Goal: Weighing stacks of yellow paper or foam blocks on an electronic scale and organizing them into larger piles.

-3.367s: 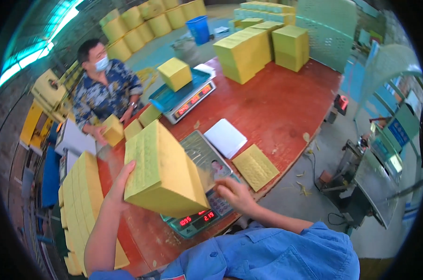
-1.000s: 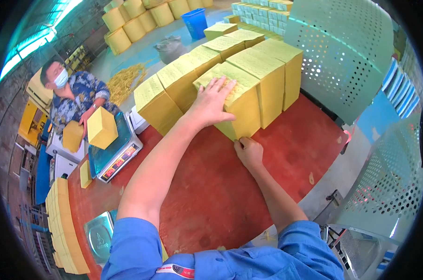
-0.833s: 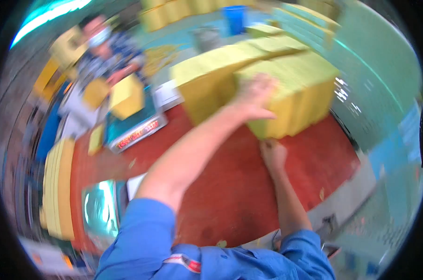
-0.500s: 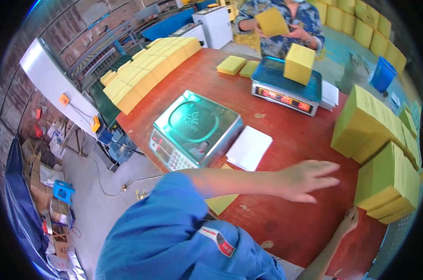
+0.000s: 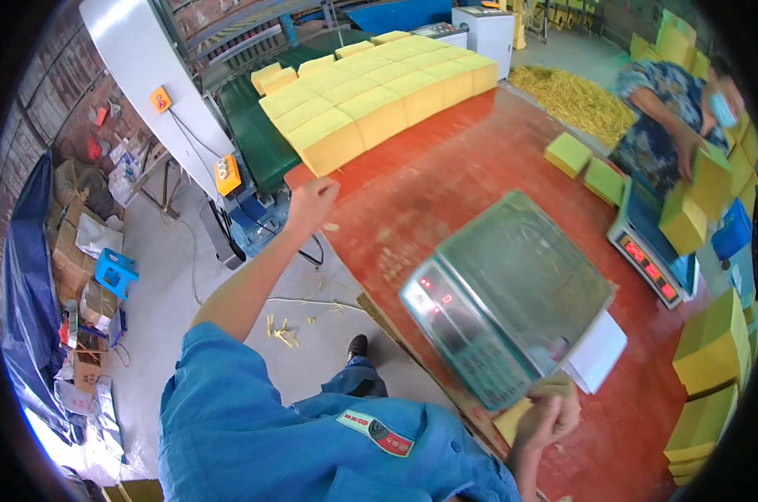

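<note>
My left hand (image 5: 314,202) is at the table's left edge, its fingers curled with nothing seen in them. Just beyond it stands a wide block of yellow paper stacks (image 5: 379,96) in rows. My right hand (image 5: 553,410), also curled and apparently without anything in it, is close to the near right corner of a digital scale (image 5: 521,280). The scale's metal pan is bare. White sheets (image 5: 596,351) lie beside the scale, and a yellow sheet (image 5: 511,421) is partly hidden by my right hand.
Across the red table (image 5: 446,180), a masked person (image 5: 668,117) handles a yellow stack (image 5: 712,182) over a second scale (image 5: 647,263). Two low yellow stacks (image 5: 567,155) sit nearby. Taller stacks (image 5: 714,343) line the right side. A green conveyor belt (image 5: 249,125) adjoins the left end.
My view has turned left. My left hand has swung from the right side to the yellow stacks at left; my right hand has come to the scale. The other person's stack is lower, by their scale.
</note>
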Motion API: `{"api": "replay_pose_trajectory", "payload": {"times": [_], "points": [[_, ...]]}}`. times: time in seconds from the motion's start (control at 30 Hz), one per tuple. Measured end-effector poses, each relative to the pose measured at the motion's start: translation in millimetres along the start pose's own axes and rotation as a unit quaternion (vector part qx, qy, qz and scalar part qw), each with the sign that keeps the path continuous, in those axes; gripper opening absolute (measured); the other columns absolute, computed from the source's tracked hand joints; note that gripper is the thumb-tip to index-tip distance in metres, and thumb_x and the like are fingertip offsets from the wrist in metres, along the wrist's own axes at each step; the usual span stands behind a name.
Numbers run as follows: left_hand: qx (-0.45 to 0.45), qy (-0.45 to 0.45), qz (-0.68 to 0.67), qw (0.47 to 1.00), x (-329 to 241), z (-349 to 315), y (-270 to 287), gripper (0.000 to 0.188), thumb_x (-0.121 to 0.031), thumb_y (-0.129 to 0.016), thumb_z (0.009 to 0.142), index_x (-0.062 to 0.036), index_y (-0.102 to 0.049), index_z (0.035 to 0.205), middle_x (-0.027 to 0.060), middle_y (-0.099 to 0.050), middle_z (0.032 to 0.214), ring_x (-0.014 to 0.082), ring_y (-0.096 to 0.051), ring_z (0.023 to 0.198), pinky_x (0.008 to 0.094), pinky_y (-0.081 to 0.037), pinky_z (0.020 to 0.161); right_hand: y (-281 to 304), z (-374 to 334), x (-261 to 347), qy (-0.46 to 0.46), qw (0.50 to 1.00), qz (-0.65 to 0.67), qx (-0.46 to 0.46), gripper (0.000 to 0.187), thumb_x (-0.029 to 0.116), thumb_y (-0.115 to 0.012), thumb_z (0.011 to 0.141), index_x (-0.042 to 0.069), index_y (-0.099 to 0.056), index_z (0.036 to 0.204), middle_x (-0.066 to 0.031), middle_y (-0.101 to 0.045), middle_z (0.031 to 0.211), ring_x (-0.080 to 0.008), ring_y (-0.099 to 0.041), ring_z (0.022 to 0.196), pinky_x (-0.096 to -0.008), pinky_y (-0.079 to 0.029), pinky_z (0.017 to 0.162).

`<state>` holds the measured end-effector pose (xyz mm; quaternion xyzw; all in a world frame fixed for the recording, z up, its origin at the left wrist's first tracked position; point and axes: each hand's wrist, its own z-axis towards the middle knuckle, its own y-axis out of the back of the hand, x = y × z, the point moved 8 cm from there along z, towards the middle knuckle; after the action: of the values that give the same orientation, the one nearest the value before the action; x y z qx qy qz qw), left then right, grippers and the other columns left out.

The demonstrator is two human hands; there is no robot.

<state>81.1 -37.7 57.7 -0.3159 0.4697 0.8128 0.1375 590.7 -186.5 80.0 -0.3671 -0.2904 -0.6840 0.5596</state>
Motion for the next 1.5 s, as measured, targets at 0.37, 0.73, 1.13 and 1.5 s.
{"api": "replay_pose_trajectory", "payload": {"times": [0.37, 0.73, 1.13, 1.5], "points": [[0.043, -0.160, 0.116, 0.979, 153, 231, -6, 0.032, -0.025, -0.057, 0.091, -0.0007, -0.064, 0.111, 0.0176, -0.063, 0.121, 0.0334, -0.060, 0.111, 0.0427, -0.047, 0.096, -401, 18, -65, -0.202, 0.951, 0.075, 0.223, 0.024, 0.004, -0.050, 0.092, -0.002, -0.061, 0.072, -0.0070, -0.060, 0.071, -0.0121, -0.054, 0.065, -0.0271, -0.042, 0.059], [0.130, -0.196, 0.096, 0.967, 142, 221, -23, 0.035, -0.023, -0.061, 0.088, -0.0001, -0.063, 0.114, 0.0174, -0.063, 0.121, 0.0361, -0.056, 0.111, 0.0429, -0.046, 0.096, -517, 63, -120, -0.196, 0.967, 0.056, 0.150, 0.014, 0.011, -0.059, 0.092, -0.002, -0.063, 0.093, -0.0076, -0.064, 0.084, -0.0142, -0.060, 0.075, -0.0288, -0.049, 0.066], [0.173, -0.331, 0.004, 0.928, 24, 34, -3, 0.050, -0.014, -0.066, 0.079, 0.0064, -0.056, 0.123, 0.0214, -0.052, 0.134, 0.0380, -0.048, 0.123, 0.0456, -0.039, 0.104, -441, 52, -92, 0.040, 0.912, -0.342, 0.224, 0.040, 0.010, -0.068, 0.079, 0.002, -0.060, 0.118, -0.0170, -0.055, 0.132, -0.0359, -0.056, 0.118, -0.0437, -0.047, 0.096], [0.343, -0.345, 0.006, 0.874, -28, -30, -25, 0.060, -0.019, -0.063, 0.085, 0.0015, -0.044, 0.139, 0.0217, -0.035, 0.150, 0.0420, -0.041, 0.128, 0.0504, -0.034, 0.106, -291, -131, -100, -0.311, 0.948, 0.021, 0.061, 0.046, -0.004, -0.053, 0.086, -0.004, -0.050, 0.132, -0.0180, -0.058, 0.125, -0.0238, -0.058, 0.114, -0.0336, -0.048, 0.092]]}}
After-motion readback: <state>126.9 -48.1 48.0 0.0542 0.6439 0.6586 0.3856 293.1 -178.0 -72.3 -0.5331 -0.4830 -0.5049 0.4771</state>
